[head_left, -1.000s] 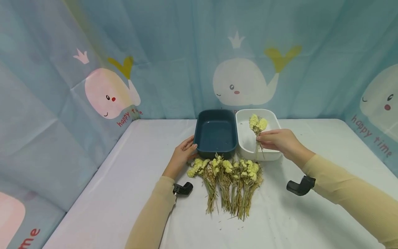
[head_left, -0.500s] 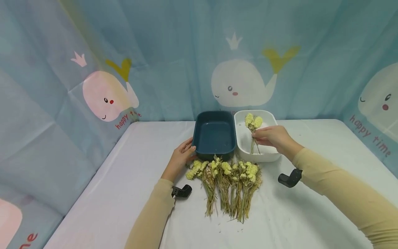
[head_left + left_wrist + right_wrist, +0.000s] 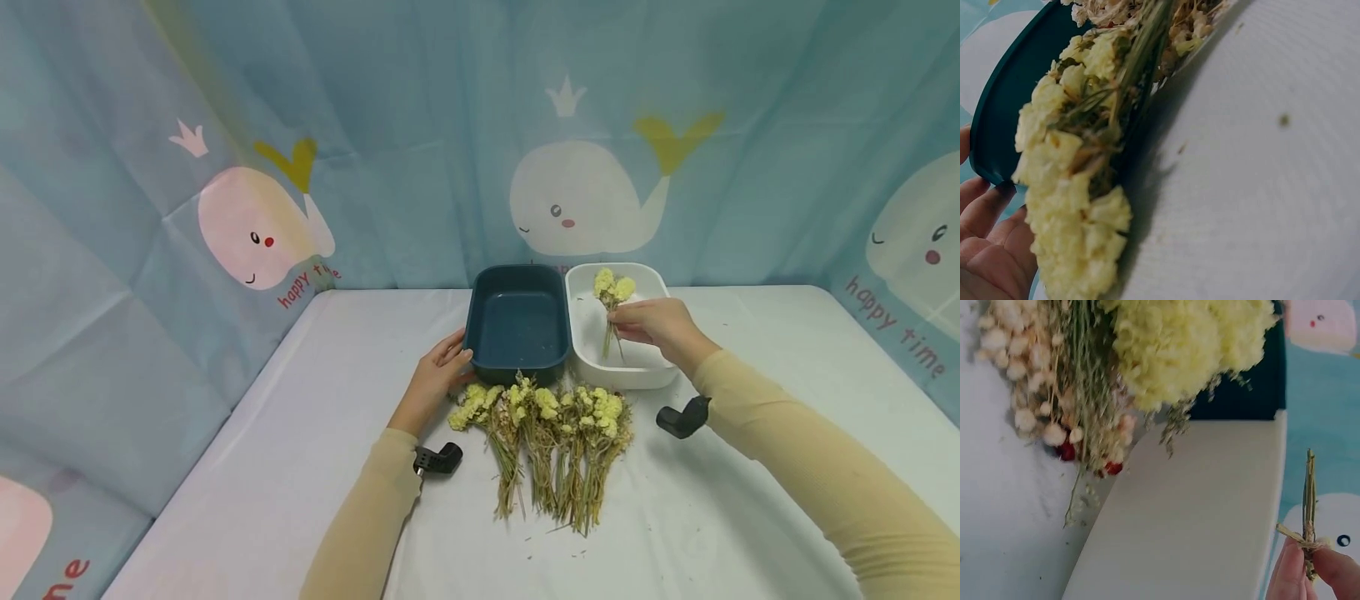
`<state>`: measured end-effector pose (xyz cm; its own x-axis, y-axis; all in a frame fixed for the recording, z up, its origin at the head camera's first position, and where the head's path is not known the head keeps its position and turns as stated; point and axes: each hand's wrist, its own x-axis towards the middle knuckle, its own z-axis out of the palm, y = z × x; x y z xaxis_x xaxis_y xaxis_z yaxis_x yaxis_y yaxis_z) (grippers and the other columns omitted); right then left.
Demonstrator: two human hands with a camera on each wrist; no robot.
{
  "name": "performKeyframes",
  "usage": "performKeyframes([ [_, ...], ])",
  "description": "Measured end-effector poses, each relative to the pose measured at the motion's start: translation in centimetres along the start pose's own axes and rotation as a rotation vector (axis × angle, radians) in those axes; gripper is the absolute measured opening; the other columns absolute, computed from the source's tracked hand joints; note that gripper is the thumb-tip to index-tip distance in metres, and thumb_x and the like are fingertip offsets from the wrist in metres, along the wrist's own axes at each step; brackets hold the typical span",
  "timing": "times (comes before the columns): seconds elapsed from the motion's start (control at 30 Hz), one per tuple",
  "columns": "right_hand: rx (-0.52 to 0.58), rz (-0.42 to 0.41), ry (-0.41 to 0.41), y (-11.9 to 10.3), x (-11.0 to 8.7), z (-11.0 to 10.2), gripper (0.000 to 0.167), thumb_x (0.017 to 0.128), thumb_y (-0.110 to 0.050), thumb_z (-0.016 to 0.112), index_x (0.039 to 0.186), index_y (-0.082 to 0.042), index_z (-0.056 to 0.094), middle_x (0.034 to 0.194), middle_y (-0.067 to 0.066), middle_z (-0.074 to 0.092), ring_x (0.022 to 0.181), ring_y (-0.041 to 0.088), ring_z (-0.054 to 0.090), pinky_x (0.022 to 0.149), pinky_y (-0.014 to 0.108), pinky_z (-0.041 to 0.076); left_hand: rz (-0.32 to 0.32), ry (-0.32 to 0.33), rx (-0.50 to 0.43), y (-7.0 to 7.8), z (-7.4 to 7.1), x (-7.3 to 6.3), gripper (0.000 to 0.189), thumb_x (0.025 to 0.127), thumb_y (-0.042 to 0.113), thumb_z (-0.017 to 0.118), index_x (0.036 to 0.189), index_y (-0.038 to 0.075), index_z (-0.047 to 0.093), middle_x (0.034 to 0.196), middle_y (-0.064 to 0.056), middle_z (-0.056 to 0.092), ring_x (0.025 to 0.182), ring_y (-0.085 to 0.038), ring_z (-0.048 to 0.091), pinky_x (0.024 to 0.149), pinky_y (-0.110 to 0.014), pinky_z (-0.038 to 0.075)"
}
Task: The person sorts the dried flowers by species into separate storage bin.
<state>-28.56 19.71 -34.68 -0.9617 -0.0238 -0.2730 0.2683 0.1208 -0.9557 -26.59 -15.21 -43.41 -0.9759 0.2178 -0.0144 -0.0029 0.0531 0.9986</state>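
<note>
My right hand (image 3: 654,327) pinches the stems of a small bunch of yellow dried flowers (image 3: 613,287), blooms up, over the white bin (image 3: 662,379). In the right wrist view, thumb and fingertips meet on the thin stems (image 3: 1310,500). My left hand (image 3: 431,379) rests at the front left corner of the dark blue bin (image 3: 517,371), its fingers against the outer wall. In the left wrist view the fingers (image 3: 988,209) touch that corner, partly hidden by yellow blooms (image 3: 1075,231). Several more dried flower bunches (image 3: 555,442) lie in a row before the bins.
The two bins stand side by side near the back of the white-covered table (image 3: 337,467). Behind them hangs a blue curtain (image 3: 420,150) with whale prints. Small plant crumbs (image 3: 529,557) dot the cloth below the stems.
My right hand has moved slightly left and farther back over the white bin with the flower bunch. My left hand stays at the dark blue bin's corner.
</note>
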Motion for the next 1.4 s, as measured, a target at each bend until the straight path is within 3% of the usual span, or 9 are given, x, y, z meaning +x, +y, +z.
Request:
performKeyframes([
  [0.2, 0.040, -0.005, 0.022, 0.3, 0.6, -0.1, 0.028, 0.092, -0.005, 0.070, 0.117, 0.003, 0.063, 0.070, -0.012, 0.071, 0.067, 0.001, 0.071, 0.074, 0.017, 0.062, 0.006, 0.005, -0.001, 0.0, 0.2, 0.1, 0.055, 0.104, 0.023, 0.054, 0.155, 0.021, 0.035, 0.161, -0.005, 0.036, 0.144, -0.026, 0.043, 0.113, -0.045, 0.048],
  [0.47, -0.016, -0.019, 0.053, 0.6, 1.8, 0.7, 0.046, 0.091, -0.007, 0.071, 0.130, 0.012, 0.056, 0.069, -0.014, 0.068, 0.066, 0.000, 0.070, 0.074, 0.019, 0.063, 0.006, 0.003, -0.003, 0.0, 0.0, 0.0, 0.057, 0.103, 0.025, 0.056, 0.156, 0.021, 0.034, 0.161, -0.003, 0.035, 0.144, -0.025, 0.043, 0.113, -0.046, 0.048],
  [0.73, -0.049, -0.028, 0.060, 1.1, 2.6, 1.2, 0.041, 0.091, -0.002, 0.069, 0.126, 0.014, 0.057, 0.067, -0.013, 0.067, 0.063, 0.001, 0.069, 0.072, 0.018, 0.063, 0.003, -0.003, 0.012, 0.2, 0.0, 0.1, 0.055, 0.104, 0.025, 0.054, 0.156, 0.023, 0.034, 0.161, -0.003, 0.036, 0.142, -0.024, 0.046, 0.110, -0.042, 0.051],
  [1.17, -0.070, 0.035, 0.066, 2.0, 2.9, 1.7, 0.036, 0.088, -0.001, 0.071, 0.119, 0.012, 0.060, 0.063, -0.011, 0.067, 0.063, 0.002, 0.069, 0.072, 0.020, 0.063, 0.003, -0.002, 0.010, 0.1, -0.1, 0.0, 0.057, 0.104, 0.025, 0.054, 0.157, 0.020, 0.033, 0.162, -0.005, 0.035, 0.143, -0.028, 0.045, 0.112, -0.047, 0.048],
  [1.4, -0.106, 0.056, 0.069, 2.3, 3.1, 1.4, 0.028, 0.088, -0.002, 0.071, 0.112, 0.008, 0.061, 0.059, -0.010, 0.067, 0.059, 0.002, 0.069, 0.070, 0.021, 0.063, 0.003, 0.000, 0.019, 0.1, 0.0, 0.0, 0.067, 0.099, 0.039, 0.061, 0.157, 0.021, 0.033, 0.162, -0.003, 0.035, 0.142, -0.025, 0.046, 0.112, -0.044, 0.050],
])
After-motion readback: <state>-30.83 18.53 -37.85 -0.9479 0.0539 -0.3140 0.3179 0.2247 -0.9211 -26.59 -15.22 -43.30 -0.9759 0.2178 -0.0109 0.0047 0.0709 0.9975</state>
